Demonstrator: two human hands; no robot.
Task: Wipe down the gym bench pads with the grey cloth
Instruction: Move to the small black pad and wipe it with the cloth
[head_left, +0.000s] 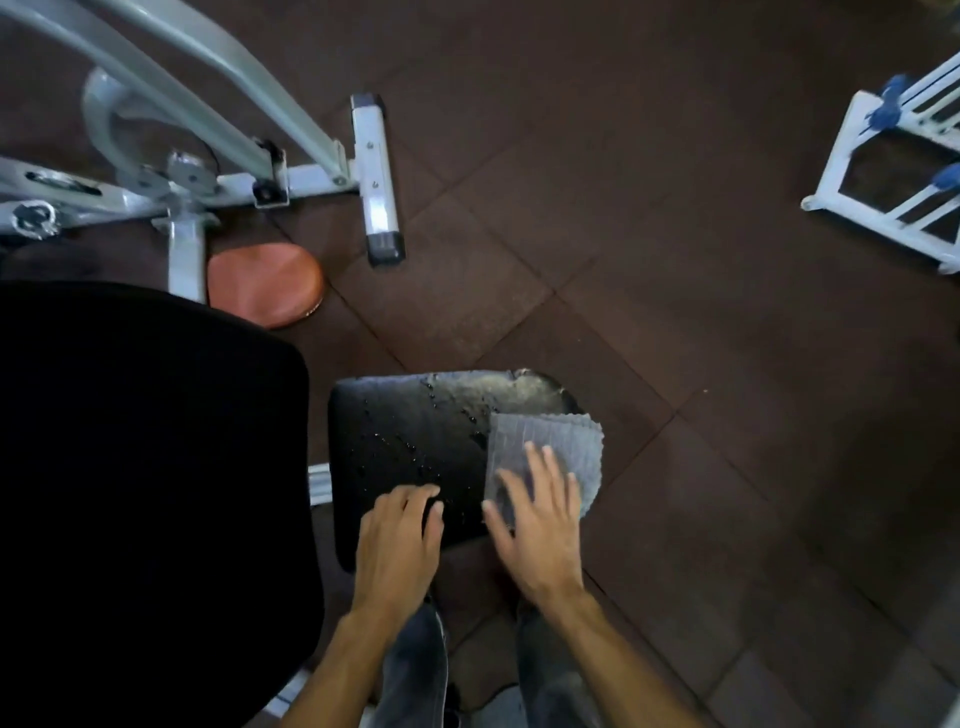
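Head view looks down at a small black seat pad (415, 447) low in the middle of the frame. The grey cloth (545, 447) lies on the right side of that pad, with its far corner hanging past the edge. The right hand (540, 525) lies flat on the cloth, fingers (550, 467) spread wide and pressing, not pinching. The left hand (400, 540) rests on the near edge of the pad, fingers loosely curled, holding nothing. Water drops shine to the left of the cloth, so the wipe should probably go left. A big black pad (145, 467) fills the lower left.
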